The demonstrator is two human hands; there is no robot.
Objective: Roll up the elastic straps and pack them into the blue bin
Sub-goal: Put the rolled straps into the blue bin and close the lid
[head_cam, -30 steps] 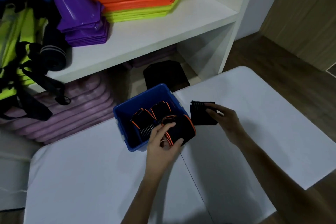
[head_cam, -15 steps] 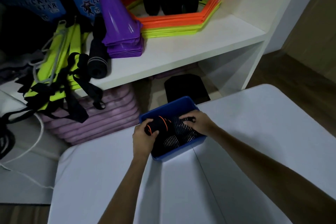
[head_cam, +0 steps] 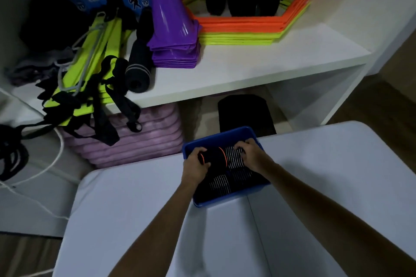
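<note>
Head view: a rolled strap (head_cam: 213, 157) is being gripped by the left hand (head_cam: 195, 167) and packed into the blue bin (head_cam: 221, 134), while another roll (head_cam: 234, 157) is being held by the right hand (head_cam: 252, 155) (fingers curled); seating and letting go is probably being called for next.

White table (head_cam: 315, 186) under blue bin (head_cam: 221, 136)

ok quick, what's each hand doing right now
Left hand: grips the rolled strap over the blue bin.
Right hand: fingers curled onto the packed straps in the bin.
</note>
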